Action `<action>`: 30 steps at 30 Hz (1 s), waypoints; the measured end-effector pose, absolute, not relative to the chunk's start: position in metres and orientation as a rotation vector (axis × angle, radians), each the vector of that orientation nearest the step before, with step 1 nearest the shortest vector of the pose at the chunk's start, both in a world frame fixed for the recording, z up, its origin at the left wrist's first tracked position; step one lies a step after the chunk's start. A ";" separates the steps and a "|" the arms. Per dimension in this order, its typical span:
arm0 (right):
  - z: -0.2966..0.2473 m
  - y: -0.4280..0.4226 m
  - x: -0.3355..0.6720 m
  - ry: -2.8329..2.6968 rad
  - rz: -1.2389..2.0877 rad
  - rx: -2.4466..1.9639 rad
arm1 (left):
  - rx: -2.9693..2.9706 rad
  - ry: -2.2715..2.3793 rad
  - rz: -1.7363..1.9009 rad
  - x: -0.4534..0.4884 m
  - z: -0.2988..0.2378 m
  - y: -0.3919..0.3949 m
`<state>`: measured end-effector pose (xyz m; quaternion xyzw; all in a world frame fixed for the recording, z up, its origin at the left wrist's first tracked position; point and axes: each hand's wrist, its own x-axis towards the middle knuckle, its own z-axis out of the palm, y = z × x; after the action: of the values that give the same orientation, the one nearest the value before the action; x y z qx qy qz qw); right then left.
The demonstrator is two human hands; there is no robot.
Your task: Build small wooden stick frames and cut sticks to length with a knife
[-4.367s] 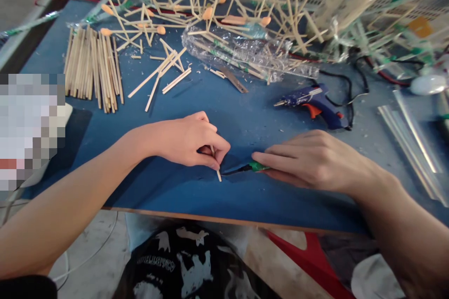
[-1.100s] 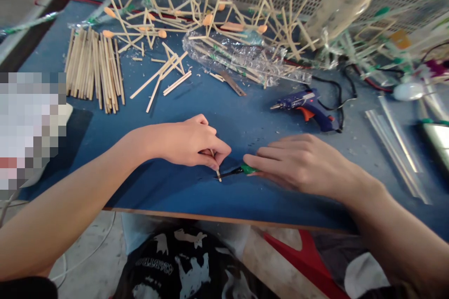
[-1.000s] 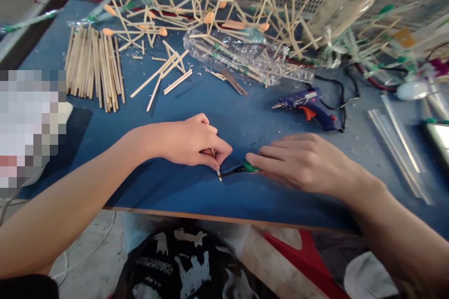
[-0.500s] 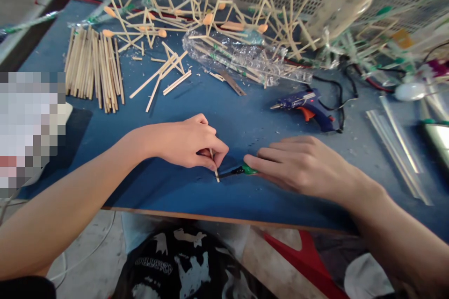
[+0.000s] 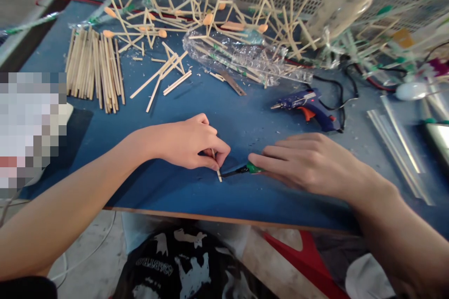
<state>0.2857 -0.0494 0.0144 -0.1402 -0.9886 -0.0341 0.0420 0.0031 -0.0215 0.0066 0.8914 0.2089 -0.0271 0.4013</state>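
Observation:
Near the front edge of the blue tabletop point(image 5: 168, 187), my left hand point(image 5: 196, 145) pinches a thin wooden stick point(image 5: 219, 176) between thumb and fingers. The stick's short lower end pokes out below the fingertips. My right hand point(image 5: 305, 163) is closed around the green handle of a utility knife point(image 5: 254, 168). Its dark blade points left and lies at the stick's exposed end; whether it has cut into the wood I cannot tell. Most of the handle is hidden in my right palm.
A bundle of sticks point(image 5: 94, 67) lies at the back left. Joined stick frames point(image 5: 210, 4) and clear plastic wrap point(image 5: 242, 53) fill the back. A blue glue gun point(image 5: 308, 105) lies beyond my right hand, with clear glue sticks point(image 5: 396, 149) at the right and a metal blade point(image 5: 233, 83) mid-table.
My right hand and the knife have shifted slightly right. The left hand still pinches the stick, almost in the same place.

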 end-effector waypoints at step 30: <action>-0.014 -0.033 0.298 -2.877 0.169 -0.307 | 2.292 0.524 -0.078 0.006 0.000 -0.024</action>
<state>0.2979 -0.0328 -0.0137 -0.1052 -0.9853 0.0578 0.1212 0.0061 -0.0245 -0.0003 0.8995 0.2056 -0.0308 0.3843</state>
